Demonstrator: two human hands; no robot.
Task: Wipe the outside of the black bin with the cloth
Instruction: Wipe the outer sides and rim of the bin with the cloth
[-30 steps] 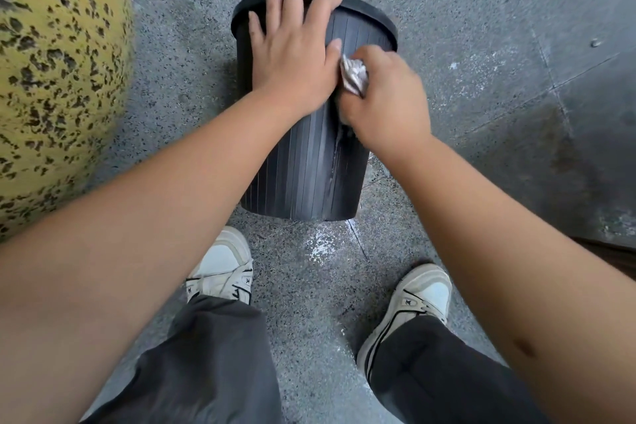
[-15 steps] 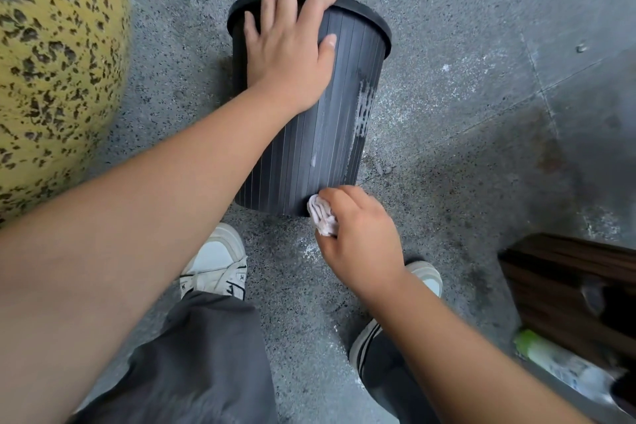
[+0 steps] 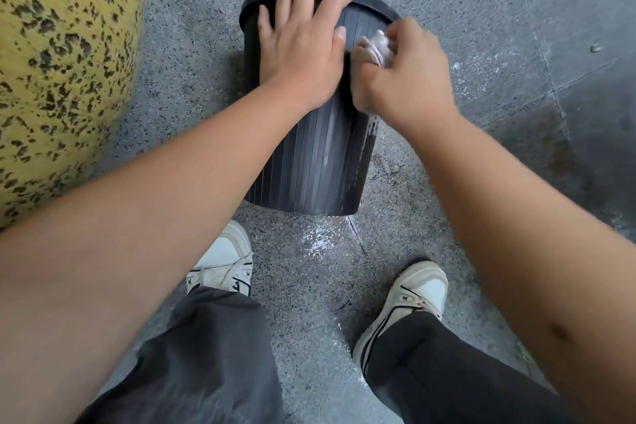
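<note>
Black bin (image 3: 309, 169), ribbed, unlabelled, cloth (image 3: 375, 48) pressed against it

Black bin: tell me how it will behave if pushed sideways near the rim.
The black bin looks like thin ribbed plastic, so probably light. It is tall with a narrow base, so apt to tip or slide. The left hand pressing its top likely steadies it against the right hand.

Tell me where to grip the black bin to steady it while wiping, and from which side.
Grip the black bin at its rim, from above on the left, as the left hand does. The raised lip gives the fingers an edge, and that leaves the ribbed right wall free for the right hand and cloth.
</note>
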